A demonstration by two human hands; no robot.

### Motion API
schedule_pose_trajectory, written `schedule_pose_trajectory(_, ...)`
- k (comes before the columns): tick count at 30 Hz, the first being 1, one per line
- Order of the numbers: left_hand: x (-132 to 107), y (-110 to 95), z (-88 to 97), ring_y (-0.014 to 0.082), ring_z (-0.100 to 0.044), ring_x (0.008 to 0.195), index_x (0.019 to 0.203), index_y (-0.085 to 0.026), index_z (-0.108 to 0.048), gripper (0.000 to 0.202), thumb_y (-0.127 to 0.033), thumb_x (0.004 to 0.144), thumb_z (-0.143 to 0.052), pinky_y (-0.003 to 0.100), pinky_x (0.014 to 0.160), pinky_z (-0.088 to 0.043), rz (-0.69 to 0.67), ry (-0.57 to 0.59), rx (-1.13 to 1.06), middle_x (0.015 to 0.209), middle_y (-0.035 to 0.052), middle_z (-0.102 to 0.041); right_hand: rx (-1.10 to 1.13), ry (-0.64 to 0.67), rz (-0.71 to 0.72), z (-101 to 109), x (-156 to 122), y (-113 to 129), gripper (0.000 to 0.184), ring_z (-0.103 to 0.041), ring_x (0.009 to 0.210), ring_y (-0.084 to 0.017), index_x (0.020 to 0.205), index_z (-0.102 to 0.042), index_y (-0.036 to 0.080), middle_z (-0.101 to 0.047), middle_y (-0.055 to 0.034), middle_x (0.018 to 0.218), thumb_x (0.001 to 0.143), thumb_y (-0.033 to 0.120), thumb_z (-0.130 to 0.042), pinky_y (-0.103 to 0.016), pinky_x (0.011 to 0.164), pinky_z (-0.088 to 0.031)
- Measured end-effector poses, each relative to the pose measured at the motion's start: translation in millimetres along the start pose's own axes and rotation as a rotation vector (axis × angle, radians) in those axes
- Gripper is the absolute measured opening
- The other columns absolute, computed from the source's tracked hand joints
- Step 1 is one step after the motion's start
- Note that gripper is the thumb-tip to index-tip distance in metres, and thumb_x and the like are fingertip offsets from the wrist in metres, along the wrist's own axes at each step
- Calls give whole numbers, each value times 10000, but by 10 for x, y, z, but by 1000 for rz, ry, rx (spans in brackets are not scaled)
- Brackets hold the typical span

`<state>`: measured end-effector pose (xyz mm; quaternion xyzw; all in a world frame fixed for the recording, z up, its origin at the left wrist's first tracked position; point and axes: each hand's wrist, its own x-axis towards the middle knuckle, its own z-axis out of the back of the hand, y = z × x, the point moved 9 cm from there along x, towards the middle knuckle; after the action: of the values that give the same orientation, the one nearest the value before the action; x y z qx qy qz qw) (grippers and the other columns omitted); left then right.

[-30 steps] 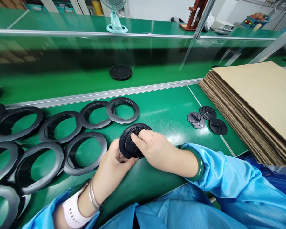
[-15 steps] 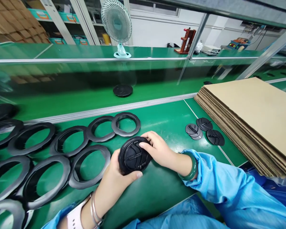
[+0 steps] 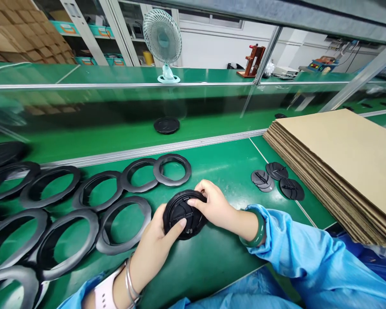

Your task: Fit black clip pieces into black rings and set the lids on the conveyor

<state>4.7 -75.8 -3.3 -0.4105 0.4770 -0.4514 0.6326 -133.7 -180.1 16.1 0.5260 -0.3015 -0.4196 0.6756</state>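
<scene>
Between my two hands, above the green table, is a round black plastic part with a ribbed disc set inside its rim. My left hand grips it from the lower left, thumb lying across the disc face. On the upper right, my right hand has its thumb on the rim, with the other fingers bent behind. The underside is hidden. Several black rings lie in rows to the left. Small black discs with a raised bar are in overlapping piles to the right of my hands.
A tall stack of cardboard sheets takes up the right side. Behind a metal rail, a green conveyor-like strip carries a black round part. Further back are a fan and a red-brown stand.
My left thumb has moved from the lower edge of the round part up onto its disc face. The part is tilted slightly differently; both hands keep hold. The view has shifted a little.
</scene>
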Motion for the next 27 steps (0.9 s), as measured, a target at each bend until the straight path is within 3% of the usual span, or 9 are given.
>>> schedule_pose_trajectory(2, -5, -18, 1, 265, -597, 1112, 1251, -230, -489, 494, -542, 891, -620, 403, 953, -492, -19, -4, -2, 1191, 60, -624, 100, 120, -19, -50, 3, 14, 274, -557, 799, -167, 850, -518, 202, -568, 23, 841, 747, 319, -744, -310, 729, -454)
schedule_pose_trajectory(5, -11, -79, -6, 261, -580, 1134, 1247, -228, -493, 470, -526, 903, -610, 403, 989, -462, -57, 3, 4, 1230, 63, -606, 192, 408, -48, -194, -51, 83, 488, -617, 942, -209, 1028, -585, 201, -652, 0, 973, 647, 339, -856, -350, 845, -490)
schedule_pose_trajectory(7, -11, -113, -12, 257, -571, 1131, 1232, -227, -501, 452, -523, 907, -603, 397, 992, -451, -66, 9, 17, 1225, 63, -603, 184, 476, -60, -220, -77, 101, 579, -622, 1028, -243, 1077, -610, 196, -673, -24, 1055, 587, 314, -897, -380, 914, -488)
schedule_pose_trajectory(13, -2, -126, -13, 250, -578, 1061, 1181, -229, -524, 376, -492, 919, -580, 379, 940, -460, -61, -9, 28, 1130, 49, -623, 129, 289, -108, -198, -107, 6, 394, -648, 894, -234, 941, -630, 189, -700, -9, 942, 605, 200, -836, -378, 828, -515)
schedule_pose_trajectory(17, -49, -136, -18, 262, -596, 1080, 1191, -225, -522, 385, -494, 922, -577, 386, 943, -484, -98, -34, 43, 1157, 67, -637, 228, 330, -91, -202, -51, 37, 412, -650, 853, -219, 894, -644, 174, -699, -3, 889, 556, 214, -875, -349, 792, -521)
schedule_pose_trajectory(20, -81, -251, -19, 252, -613, 1138, 1336, -248, -413, 426, -468, 978, -479, 403, 962, -515, -171, -35, 15, 1290, 90, -610, 467, 175, -9, 100, 199, 60, 483, -656, 939, -217, 956, -665, 171, -717, -26, 986, 544, 251, -903, -341, 870, -520)
schedule_pose_trajectory(22, -59, -458, 27, 260, -563, 1246, 1406, -257, -371, 444, -389, 990, -451, 451, 1051, -475, -319, -101, 223, 1397, 101, -553, 668, -61, 8, 434, 391, -57, 507, -653, 1014, -216, 1026, -665, 174, -717, -50, 1089, 580, 263, -889, -343, 937, -512)
schedule_pose_trajectory(24, -5, -717, 59, 293, -380, 1423, 1415, -226, -426, 447, -261, 970, -432, 525, 1175, -328, -523, -222, 584, 1510, 109, -450, 830, -234, -35, 663, 529, -252, 509, -659, 1038, -227, 1059, -664, 170, -716, -74, 1125, 607, 268, -875, -362, 957, -521)
schedule_pose_trajectory(27, 174, -914, 117, 320, -66, 1527, 1362, -122, -523, 511, -66, 903, -307, 605, 1221, -135, -683, -395, 952, 1589, 154, -318, 969, -309, -110, 763, 651, -469, 485, -677, 1021, -251, 1084, -663, 165, -724, -94, 1112, 648, 258, -853, -413, 921, -559)
